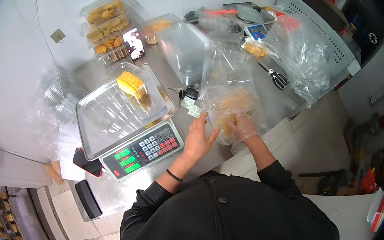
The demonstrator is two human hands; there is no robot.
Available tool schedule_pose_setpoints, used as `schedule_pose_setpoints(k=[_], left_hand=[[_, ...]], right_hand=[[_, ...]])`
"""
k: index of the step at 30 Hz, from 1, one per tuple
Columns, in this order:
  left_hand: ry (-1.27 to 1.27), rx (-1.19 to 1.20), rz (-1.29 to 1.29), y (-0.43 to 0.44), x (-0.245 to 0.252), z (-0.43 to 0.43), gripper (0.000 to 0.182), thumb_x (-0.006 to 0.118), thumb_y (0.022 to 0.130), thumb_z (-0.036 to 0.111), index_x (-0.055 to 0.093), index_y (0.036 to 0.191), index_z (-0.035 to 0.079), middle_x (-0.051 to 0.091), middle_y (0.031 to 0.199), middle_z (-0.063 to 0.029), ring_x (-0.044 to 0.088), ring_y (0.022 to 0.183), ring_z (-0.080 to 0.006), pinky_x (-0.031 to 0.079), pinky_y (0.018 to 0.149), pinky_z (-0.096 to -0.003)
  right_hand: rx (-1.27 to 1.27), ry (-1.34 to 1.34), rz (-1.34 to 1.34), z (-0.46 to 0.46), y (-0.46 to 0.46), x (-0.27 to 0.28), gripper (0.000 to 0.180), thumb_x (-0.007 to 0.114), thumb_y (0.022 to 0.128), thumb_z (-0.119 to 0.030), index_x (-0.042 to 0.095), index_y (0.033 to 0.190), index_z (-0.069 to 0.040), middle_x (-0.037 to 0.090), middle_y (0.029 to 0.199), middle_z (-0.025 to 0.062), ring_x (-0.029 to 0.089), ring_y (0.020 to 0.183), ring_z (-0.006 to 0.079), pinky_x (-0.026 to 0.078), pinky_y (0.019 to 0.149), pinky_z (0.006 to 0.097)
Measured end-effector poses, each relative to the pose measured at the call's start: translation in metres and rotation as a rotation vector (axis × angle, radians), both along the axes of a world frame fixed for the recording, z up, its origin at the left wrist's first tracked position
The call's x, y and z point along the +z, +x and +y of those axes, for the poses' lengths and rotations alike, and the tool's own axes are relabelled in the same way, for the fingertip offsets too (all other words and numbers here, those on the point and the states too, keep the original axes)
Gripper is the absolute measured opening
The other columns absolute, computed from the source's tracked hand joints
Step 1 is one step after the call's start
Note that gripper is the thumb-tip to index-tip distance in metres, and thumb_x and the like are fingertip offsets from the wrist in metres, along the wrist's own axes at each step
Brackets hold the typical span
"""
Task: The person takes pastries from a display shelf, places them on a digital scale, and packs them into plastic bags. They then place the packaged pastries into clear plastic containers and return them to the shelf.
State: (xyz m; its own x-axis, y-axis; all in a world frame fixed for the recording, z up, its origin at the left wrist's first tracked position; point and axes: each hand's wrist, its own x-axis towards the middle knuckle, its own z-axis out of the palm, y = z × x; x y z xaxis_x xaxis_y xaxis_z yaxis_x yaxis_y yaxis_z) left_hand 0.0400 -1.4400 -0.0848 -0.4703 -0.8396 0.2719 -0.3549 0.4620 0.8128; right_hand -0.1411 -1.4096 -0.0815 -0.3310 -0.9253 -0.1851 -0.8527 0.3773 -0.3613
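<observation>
My right hand (245, 126), in a thin clear glove, reaches into the mouth of a clear plastic bag (226, 76) of yellow baked pieces (234, 102); its fingers are partly hidden by the film, so its hold is unclear. Beside the bag's left edge is my bare left hand (199, 137), fingers apart and slightly bent, a black band on the wrist. To the left, a digital scale (141, 149) carries a metal tray (84, 133). On that tray lies an open clear plastic container (107, 105) with yellow pastry pieces (131, 84) at its upper right.
Keys (188, 93) lie between scale and bag, below stacked clear containers (183, 49). Scissors (274, 75) and a crumpled plastic bag (299, 60) are at the right. Filled pastry boxes (107, 31) and a lit phone (133, 44) stand at the back. A dark case (87, 199) lies front left.
</observation>
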Motion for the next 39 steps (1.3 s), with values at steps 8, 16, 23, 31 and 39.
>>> schedule_pose_setpoints(k=[8,16,23,31,39], left_hand=[[0.014,-0.083,0.034,0.006,-0.019,-0.005,0.042,0.061,0.076,0.015,0.044,0.112,0.004,0.052,0.090,-0.0133,0.051,0.083,-0.0277,0.043,0.073,-0.0348],[-0.024,-0.207,-0.088,0.006,-0.017,-0.007,0.033,0.057,0.077,0.017,0.048,0.107,0.005,0.055,0.084,-0.0106,0.051,0.082,-0.0289,0.041,0.074,-0.0367],[-0.032,-0.221,-0.115,0.007,-0.030,-0.011,0.028,0.056,0.078,0.017,0.052,0.103,0.005,0.056,0.077,-0.0100,0.053,0.075,-0.0277,0.041,0.072,-0.0366],[-0.034,-0.036,0.022,0.010,-0.043,-0.017,0.030,0.060,0.073,0.011,0.049,0.100,0.003,0.052,0.089,-0.0141,0.051,0.085,-0.0300,0.041,0.074,-0.0368],[0.204,-0.248,0.044,0.002,-0.059,-0.011,0.061,0.068,0.065,0.013,0.038,0.118,0.004,0.037,0.119,-0.0228,0.037,0.112,-0.0371,0.033,0.094,-0.0382]], right_hand=[[0.078,0.312,0.117,-0.021,0.019,0.020,0.046,0.053,0.074,-0.041,0.057,0.107,-0.009,0.058,0.103,0.0168,0.054,0.098,0.0306,0.040,0.085,0.0357],[-0.005,0.180,0.088,-0.019,0.017,-0.002,0.053,0.055,0.073,-0.037,0.045,0.119,-0.013,0.049,0.118,0.0146,0.048,0.106,0.0303,0.038,0.089,0.0369],[0.161,0.024,0.164,0.015,0.002,-0.008,0.059,0.059,0.072,-0.037,0.040,0.121,-0.010,0.050,0.114,0.0166,0.050,0.103,0.0309,0.040,0.085,0.0380],[0.164,0.061,-0.316,0.017,-0.030,-0.023,0.059,0.066,0.072,-0.028,0.039,0.119,-0.006,0.053,0.108,0.0146,0.051,0.098,0.0245,0.040,0.085,0.0315],[0.010,0.032,-1.062,0.030,-0.050,-0.038,0.079,0.074,0.063,-0.016,0.028,0.127,-0.004,0.046,0.117,0.0067,0.045,0.105,0.0182,0.036,0.091,0.0296]])
